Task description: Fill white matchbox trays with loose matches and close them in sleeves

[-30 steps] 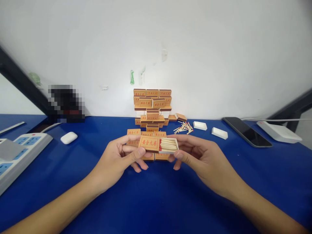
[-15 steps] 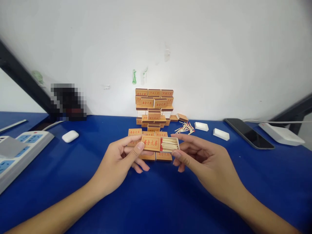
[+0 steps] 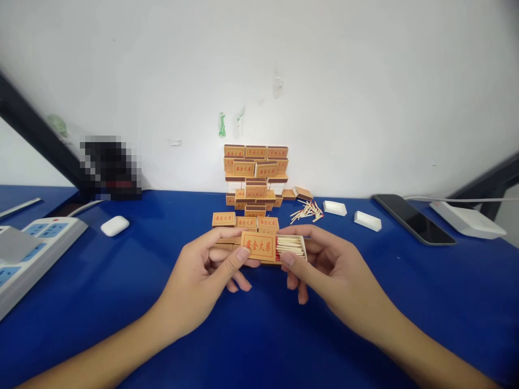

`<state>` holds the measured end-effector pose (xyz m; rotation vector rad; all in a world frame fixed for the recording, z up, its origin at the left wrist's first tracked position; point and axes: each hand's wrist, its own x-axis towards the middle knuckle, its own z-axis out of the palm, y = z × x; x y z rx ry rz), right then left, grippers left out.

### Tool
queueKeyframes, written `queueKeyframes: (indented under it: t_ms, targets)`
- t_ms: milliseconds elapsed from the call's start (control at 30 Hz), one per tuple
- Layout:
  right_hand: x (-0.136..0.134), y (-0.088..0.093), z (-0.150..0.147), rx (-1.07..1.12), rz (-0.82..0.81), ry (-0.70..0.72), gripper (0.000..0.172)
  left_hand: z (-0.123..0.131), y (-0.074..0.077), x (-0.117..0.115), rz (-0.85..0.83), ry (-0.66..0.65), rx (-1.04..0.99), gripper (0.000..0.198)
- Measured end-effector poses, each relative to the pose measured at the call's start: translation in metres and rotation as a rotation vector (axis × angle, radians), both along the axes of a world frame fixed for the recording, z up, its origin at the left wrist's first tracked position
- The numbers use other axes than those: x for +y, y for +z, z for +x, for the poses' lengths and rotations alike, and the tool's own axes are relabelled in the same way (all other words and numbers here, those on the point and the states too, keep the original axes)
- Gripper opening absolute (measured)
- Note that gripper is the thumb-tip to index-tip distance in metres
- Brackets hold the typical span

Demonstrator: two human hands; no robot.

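Between my hands is a yellow matchbox with red lettering, its tray slid partway out to the right. Red-tipped matches fill the exposed part of the tray. My left hand pinches the sleeve's left end between thumb and fingers. At the tray end, my right hand grips with the thumb on the near side and the fingers behind. Just beyond the held box lie rows of closed matchboxes, partly hidden by my hands. Farther back rises a stack of matchboxes against the wall.
Loose matches and a matchbox sleeve lie right of the stack, with white trays beside them. A phone and a white device are at right. Leftward are a white earbud case and a power strip.
The matchbox has come slightly right and nearer to me with both hands. My right thumb has moved over the tray's front edge, and the tray remains partly out.
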<state>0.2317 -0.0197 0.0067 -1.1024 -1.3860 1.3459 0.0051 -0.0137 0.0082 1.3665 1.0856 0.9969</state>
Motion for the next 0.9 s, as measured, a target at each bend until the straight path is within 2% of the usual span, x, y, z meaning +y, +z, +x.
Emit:
queueKeyframes:
  t_ms: [167,433,900]
  targets:
    - [0.0006,-0.0009,0.0012,-0.015,-0.044,0.002,0.034,0.0013,-0.0019,-0.0024,-0.029,-0.007,0.002,0.051]
    - [0.0028,-0.0017,0.0048,0.023,-0.135,0.007,0.04,0.0032,-0.0059,-0.003,-0.068,-0.066,-0.016,0.049]
    - [0.0027,-0.0022,0.0033,-0.031,-0.071,-0.001,0.049,0.0033,-0.0069,-0.0006,-0.126,-0.107,-0.068,0.049]
